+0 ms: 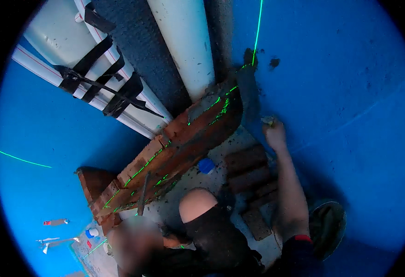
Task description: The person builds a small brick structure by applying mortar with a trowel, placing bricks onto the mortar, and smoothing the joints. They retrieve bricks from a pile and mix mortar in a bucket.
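Note:
My right arm reaches forward from the lower right, and my right hand (275, 135) is closed beside the blue wall. A small pale yellowish thing (268, 120) shows at its fingers; its kind is not clear. Just left of the hand, dark grey mortar (248, 94) lies where the low brick wall (179, 145) meets the blue wall. That brick wall has smeared mortar on its side and runs diagonally below the pipes. A blurred skin-toned shape (135, 244) is at the lower left; whether my left hand is there cannot be made out. A thin dark bar (143, 194) leans near it.
Loose bricks (248, 168) lie stacked left of my forearm, with a dark bucket (329, 228) at its right. A blue cap-like object (206, 165) is on the floor. White pipes (184, 46) stand behind the brick wall, some bound with black tape (124, 94). Green laser lines cross the surfaces.

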{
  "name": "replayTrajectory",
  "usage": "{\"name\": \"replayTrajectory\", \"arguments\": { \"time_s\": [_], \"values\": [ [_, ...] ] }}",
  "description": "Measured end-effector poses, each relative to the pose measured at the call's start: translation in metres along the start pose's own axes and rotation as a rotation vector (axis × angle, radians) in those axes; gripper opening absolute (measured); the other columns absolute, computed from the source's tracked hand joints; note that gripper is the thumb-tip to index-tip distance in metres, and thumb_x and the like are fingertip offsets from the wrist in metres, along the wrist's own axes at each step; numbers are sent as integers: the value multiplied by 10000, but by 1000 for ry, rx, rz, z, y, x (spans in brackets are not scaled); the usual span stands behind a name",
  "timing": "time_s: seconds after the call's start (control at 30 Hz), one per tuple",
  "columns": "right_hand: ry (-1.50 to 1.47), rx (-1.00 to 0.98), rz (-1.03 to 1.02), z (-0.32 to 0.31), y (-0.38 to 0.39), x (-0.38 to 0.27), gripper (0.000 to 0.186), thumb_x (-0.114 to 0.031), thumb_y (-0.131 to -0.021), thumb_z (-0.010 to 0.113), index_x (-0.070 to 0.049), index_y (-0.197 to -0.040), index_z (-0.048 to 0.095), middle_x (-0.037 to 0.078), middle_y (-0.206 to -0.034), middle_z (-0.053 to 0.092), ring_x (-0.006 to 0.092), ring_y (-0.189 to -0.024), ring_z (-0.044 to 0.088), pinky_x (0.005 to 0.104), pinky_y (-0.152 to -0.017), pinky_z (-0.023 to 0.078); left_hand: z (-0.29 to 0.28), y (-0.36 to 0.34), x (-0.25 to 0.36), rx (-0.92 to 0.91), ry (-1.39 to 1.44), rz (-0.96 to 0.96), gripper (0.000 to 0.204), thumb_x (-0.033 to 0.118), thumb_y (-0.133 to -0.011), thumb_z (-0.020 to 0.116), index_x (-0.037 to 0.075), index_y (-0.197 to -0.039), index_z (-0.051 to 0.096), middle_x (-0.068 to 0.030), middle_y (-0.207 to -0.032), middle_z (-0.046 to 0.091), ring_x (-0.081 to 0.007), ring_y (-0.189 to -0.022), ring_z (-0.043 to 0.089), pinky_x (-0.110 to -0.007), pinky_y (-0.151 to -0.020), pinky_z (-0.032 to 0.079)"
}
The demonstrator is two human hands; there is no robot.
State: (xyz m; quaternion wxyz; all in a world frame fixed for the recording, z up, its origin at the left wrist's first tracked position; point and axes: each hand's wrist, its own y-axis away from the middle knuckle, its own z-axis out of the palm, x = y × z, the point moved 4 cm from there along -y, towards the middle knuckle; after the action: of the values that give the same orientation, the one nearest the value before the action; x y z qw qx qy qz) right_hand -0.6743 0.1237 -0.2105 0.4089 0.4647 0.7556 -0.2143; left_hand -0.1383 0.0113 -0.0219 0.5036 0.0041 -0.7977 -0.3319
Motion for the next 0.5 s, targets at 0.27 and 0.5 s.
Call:
{"name": "replayTrajectory", "arguments": {
  "time_s": [0.27, 0.5],
  "values": [
    [-43, 6, 61, 9, 14, 84, 283, -75, -731, 568, -1, -998, 623, 111, -831, 636, 238, -775, 579, 359, -713, 471, -46, -25, -68, -87, -332, 239, 362, 288, -922, 606, 1, -1131, 539, -3, -584, 474, -88, -392, 414, -242, -372, 366],
    [-92, -211, 123, -32, 68, 9, 515, -182, -816, 605, 44, -1267, 501, 183, -1062, 620, 279, -958, 588, 374, -860, 469, -19, 4, -14, -169, 82, 110, 306, 211, -951, 513, -19, -1152, 502, -5, -586, 469, -82, -382, 410, -239, -380, 381]
  ]
}}
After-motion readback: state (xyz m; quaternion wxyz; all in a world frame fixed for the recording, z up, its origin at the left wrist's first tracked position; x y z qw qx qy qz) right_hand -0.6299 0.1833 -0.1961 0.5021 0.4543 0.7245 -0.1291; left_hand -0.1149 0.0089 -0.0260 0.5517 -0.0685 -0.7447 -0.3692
